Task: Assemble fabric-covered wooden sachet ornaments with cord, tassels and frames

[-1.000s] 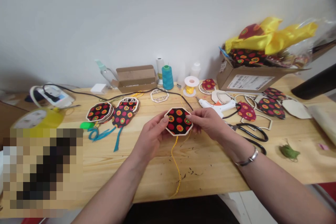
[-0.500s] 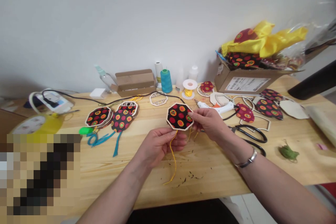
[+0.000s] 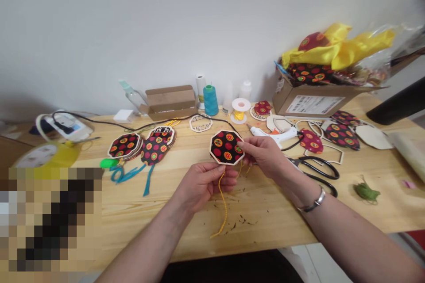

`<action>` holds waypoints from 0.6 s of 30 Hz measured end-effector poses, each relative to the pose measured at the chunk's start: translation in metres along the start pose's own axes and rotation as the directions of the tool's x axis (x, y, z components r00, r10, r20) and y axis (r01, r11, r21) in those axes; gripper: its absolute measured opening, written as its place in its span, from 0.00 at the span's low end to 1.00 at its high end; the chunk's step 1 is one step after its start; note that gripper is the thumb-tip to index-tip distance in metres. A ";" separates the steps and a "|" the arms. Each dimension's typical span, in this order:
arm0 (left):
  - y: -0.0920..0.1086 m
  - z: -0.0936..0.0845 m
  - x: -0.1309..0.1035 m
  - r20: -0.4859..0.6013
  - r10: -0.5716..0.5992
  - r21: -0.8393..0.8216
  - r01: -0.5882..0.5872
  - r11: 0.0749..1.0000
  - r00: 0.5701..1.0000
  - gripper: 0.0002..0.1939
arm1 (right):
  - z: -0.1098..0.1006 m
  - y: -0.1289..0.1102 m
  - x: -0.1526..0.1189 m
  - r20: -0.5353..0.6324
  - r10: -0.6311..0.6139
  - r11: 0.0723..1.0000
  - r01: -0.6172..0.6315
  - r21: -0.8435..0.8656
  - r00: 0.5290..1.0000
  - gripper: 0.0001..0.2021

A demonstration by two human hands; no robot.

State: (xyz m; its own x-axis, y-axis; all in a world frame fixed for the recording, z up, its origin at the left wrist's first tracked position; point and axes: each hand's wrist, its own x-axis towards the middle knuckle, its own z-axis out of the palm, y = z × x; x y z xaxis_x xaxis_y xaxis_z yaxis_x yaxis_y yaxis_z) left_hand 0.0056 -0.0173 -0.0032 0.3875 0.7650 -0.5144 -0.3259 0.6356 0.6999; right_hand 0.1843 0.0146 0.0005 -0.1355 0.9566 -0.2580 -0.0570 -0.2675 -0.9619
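Note:
An octagonal wooden frame with dark flowered fabric (image 3: 227,147) is held up above the table, its patterned face toward me. My right hand (image 3: 260,154) pinches its right edge between thumb and fingers. At its lower edge, my left hand (image 3: 207,181) grips it with the thumb in front and the fingers behind. A twisted yellow cord (image 3: 226,205) hangs from the bottom of the piece past my left fingers. Just behind the right hand lie a white glue gun (image 3: 274,134) and black-handled scissors (image 3: 320,168).
Fabric-covered pieces (image 3: 124,146) and a patterned pouch with teal cord (image 3: 154,148) lie left. Behind stand a teal thread cone (image 3: 210,101), a yellow spool (image 3: 240,110) and a carton (image 3: 312,99) of fabric. Green thread (image 3: 366,191) sits right.
The yellow cord's hanging end has swung slightly right and lower. Both hands keep their hold on the octagonal piece, and the view has shifted a little.

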 end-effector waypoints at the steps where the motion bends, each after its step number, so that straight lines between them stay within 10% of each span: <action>1: 0.000 0.000 0.000 -0.001 0.000 0.002 0.000 1.000 1.000 0.10 | 0.000 0.000 0.000 0.007 -0.005 1.000 0.005 -0.005 1.000 0.15; 18: -0.001 0.000 0.000 0.023 0.023 0.005 -0.023 1.000 0.999 0.09 | 0.000 0.002 0.000 -0.008 -0.034 0.999 0.033 -0.020 0.999 0.17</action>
State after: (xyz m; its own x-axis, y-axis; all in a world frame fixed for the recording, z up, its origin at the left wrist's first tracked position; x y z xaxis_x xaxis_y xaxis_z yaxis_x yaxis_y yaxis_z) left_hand 0.0059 -0.0183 -0.0039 0.3991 0.7771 -0.4867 -0.3306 0.6170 0.7141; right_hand 0.1837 0.0143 -0.0014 -0.1255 0.9659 -0.2263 -0.0416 -0.2330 -0.9716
